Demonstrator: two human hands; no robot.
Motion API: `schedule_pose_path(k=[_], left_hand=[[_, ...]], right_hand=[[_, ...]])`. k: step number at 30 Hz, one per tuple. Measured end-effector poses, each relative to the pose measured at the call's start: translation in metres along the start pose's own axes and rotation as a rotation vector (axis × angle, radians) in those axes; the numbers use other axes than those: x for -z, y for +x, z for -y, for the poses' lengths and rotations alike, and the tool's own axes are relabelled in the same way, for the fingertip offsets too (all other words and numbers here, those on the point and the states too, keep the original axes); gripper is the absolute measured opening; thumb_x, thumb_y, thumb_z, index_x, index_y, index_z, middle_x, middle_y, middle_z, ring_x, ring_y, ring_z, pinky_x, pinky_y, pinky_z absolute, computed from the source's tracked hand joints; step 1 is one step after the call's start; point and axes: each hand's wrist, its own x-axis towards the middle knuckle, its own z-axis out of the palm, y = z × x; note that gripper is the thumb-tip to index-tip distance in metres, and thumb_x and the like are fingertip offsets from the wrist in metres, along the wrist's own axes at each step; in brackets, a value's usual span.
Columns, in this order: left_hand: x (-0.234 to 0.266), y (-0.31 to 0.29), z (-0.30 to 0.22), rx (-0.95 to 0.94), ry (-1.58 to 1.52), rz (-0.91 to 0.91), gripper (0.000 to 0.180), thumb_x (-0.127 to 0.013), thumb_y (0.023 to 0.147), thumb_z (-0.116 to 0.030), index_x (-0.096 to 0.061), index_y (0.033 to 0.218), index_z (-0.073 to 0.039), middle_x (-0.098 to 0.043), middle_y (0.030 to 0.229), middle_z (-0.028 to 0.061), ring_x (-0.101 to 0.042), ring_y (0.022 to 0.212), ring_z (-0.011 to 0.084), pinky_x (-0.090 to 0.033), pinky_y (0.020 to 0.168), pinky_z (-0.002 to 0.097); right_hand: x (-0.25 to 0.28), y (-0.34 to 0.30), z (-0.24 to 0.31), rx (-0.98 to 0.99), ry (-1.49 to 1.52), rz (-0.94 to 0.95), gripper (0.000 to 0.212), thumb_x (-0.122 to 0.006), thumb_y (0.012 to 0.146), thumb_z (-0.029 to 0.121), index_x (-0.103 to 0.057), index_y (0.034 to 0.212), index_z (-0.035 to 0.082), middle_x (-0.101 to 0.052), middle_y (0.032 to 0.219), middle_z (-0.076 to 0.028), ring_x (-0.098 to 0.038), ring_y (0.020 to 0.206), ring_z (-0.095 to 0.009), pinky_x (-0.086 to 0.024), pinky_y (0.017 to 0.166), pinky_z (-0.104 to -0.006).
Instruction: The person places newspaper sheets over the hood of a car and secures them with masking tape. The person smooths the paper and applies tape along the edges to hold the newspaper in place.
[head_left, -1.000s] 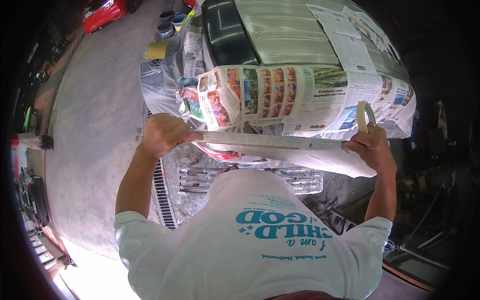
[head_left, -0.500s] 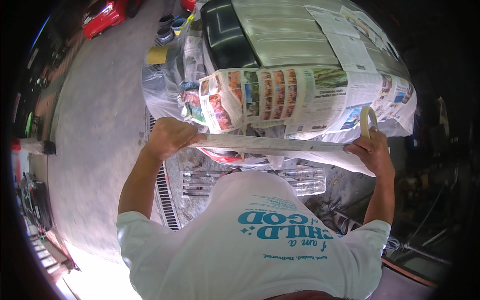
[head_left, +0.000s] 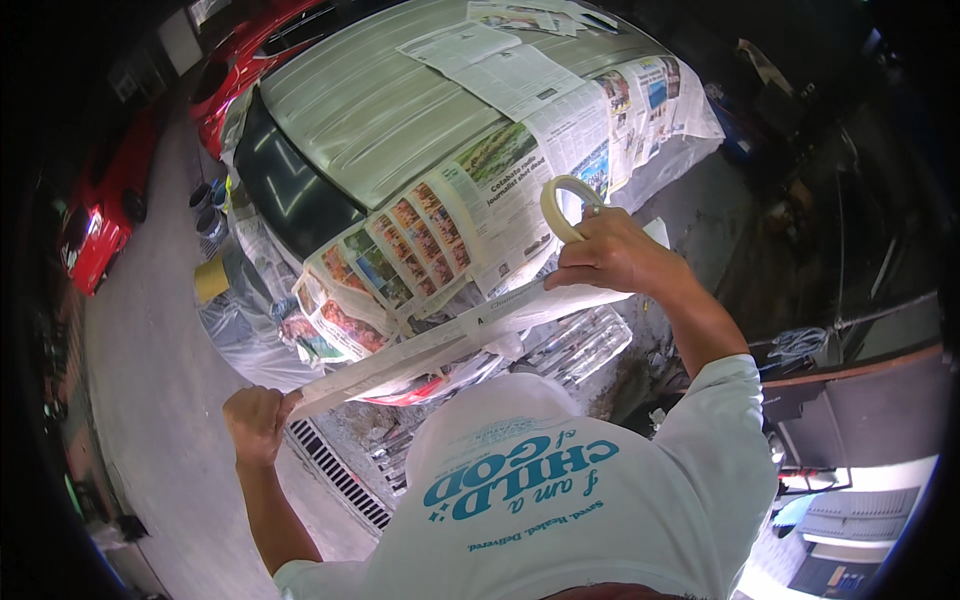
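A long, narrow strip of pale paper point(head_left: 440, 340) stretches on a slant between my two hands. My left hand point(head_left: 255, 420) grips its lower left end, low beside the car's front. My right hand point(head_left: 615, 255) holds the upper right end and also carries a roll of masking tape point(head_left: 562, 205) looped over the fingers. Just behind the strip, newspaper sheets point(head_left: 450, 210) cover the front of a light-coloured car point(head_left: 400, 110). My white shirt with teal print fills the lower middle.
A red car point(head_left: 95, 225) stands at the left on the concrete floor. Clear plastic sheeting point(head_left: 240, 320) hangs off the car's left side, near a yellow object point(head_left: 210, 278). A metal drain grate point(head_left: 335, 470) runs below the bumper. Dark clutter lies to the right.
The strip was level across the car's front; now it slants, with my left hand lower and my right hand higher. The whole view has turned and the car sits further up.
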Motion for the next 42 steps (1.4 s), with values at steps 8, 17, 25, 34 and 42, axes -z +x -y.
schedule_pose_path(k=[8, 17, 25, 34, 42], left_hand=[[-0.012, -0.013, 0.002, 0.160, -0.204, 0.038, 0.019, -0.078, 0.086, -0.003, -0.059, 0.084, -0.005, -0.050, 0.070, 0.0118, -0.054, 0.064, 0.0305, -0.040, 0.057, 0.0435], [-0.038, -0.024, 0.005, 0.624, -0.735, -0.392, 0.025, -0.055, 0.113, -0.024, -0.053, 0.098, -0.005, -0.056, 0.089, 0.0033, -0.051, 0.085, 0.0154, -0.045, 0.082, 0.0337], [-0.019, -0.029, 0.028, 0.629, -0.554, -0.572, 0.035, -0.062, 0.110, -0.034, -0.052, 0.091, -0.007, -0.051, 0.087, 0.0024, -0.048, 0.083, 0.0138, -0.042, 0.080, 0.0319], [0.006, -0.021, 0.002, 0.645, -0.956, -0.558, 0.041, -0.063, 0.109, -0.038, -0.045, 0.088, -0.008, -0.044, 0.083, 0.0013, -0.051, 0.078, 0.0134, -0.047, 0.077, 0.0315], [0.015, -0.049, 0.016, 0.670, -0.799, -0.726, 0.043, -0.066, 0.108, -0.036, -0.041, 0.085, -0.011, -0.032, 0.076, -0.0025, -0.035, 0.066, 0.0091, -0.036, 0.062, 0.0272]], right_hand=[[-0.021, -0.036, -0.008, -0.103, -0.039, -0.034, 0.033, -0.088, 0.079, 0.032, -0.066, 0.065, 0.012, -0.054, 0.060, -0.003, -0.058, 0.058, -0.026, -0.048, 0.065, -0.0417], [-0.019, -0.049, 0.013, -0.134, 0.047, -0.082, 0.032, -0.088, 0.080, 0.029, -0.065, 0.068, 0.010, -0.056, 0.063, -0.005, -0.062, 0.062, -0.028, -0.048, 0.062, -0.0423], [-0.027, -0.046, 0.027, -0.091, 0.139, -0.139, 0.033, -0.087, 0.081, 0.029, -0.064, 0.070, 0.009, -0.055, 0.064, -0.008, -0.061, 0.063, -0.029, -0.048, 0.064, -0.0421], [-0.020, -0.043, 0.030, -0.118, 0.204, -0.179, 0.029, -0.087, 0.083, 0.027, -0.066, 0.073, 0.009, -0.059, 0.068, -0.007, -0.062, 0.065, -0.030, -0.050, 0.067, -0.0417], [-0.020, -0.029, 0.031, -0.003, 0.187, -0.141, 0.029, -0.091, 0.080, 0.029, -0.068, 0.075, 0.012, -0.053, 0.068, -0.005, -0.057, 0.061, -0.027, -0.045, 0.061, -0.0412]])
